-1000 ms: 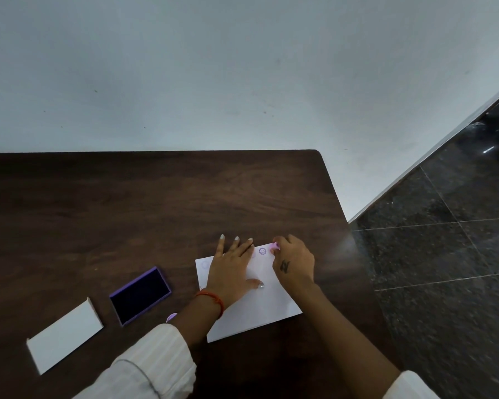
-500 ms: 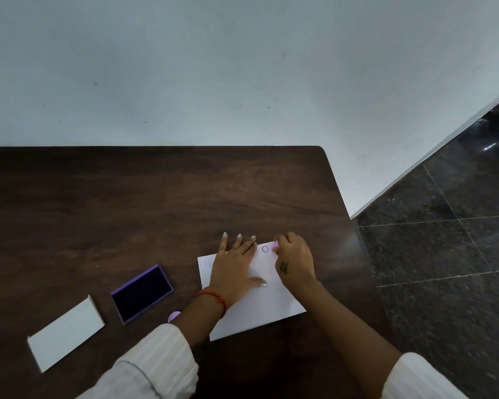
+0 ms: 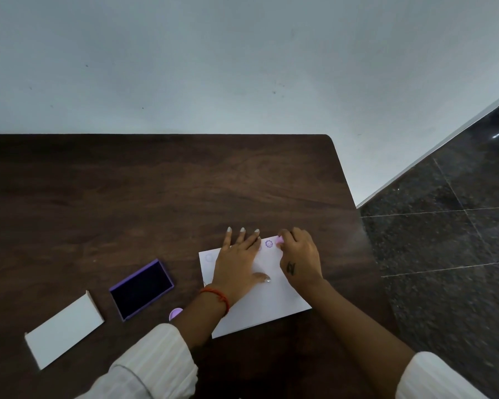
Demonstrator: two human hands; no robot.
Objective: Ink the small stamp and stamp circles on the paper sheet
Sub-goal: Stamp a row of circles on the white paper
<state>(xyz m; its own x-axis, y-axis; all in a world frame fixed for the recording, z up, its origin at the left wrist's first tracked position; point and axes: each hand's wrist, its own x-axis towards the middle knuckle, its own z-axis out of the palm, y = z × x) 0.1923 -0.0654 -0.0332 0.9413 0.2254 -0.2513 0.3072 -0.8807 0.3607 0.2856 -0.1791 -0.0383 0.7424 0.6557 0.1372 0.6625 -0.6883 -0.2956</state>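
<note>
A white paper sheet point(image 3: 267, 308) lies on the dark wooden table point(image 3: 144, 203). My left hand point(image 3: 238, 264) rests flat on the sheet with its fingers spread, pinning it down. My right hand point(image 3: 300, 259) grips a small pink stamp point(image 3: 280, 240) and holds it down at the sheet's far right corner. Just left of the stamp a purple stamped circle point(image 3: 268, 243) shows on the paper. A fainter circle point(image 3: 209, 258) sits near the far left corner. The open purple ink pad point(image 3: 141, 289) lies to the left of the sheet.
A white lid or box point(image 3: 65, 329) lies at the near left. A small lilac round cap point(image 3: 175, 313) peeks out beside my left forearm. The table's right edge is close to the sheet; beyond it is dark tiled floor point(image 3: 444, 254). A pale wall stands behind.
Both hands have stayed in place on the sheet; the right hand keeps the stamp at the far right corner. Only the camera shifts slightly.
</note>
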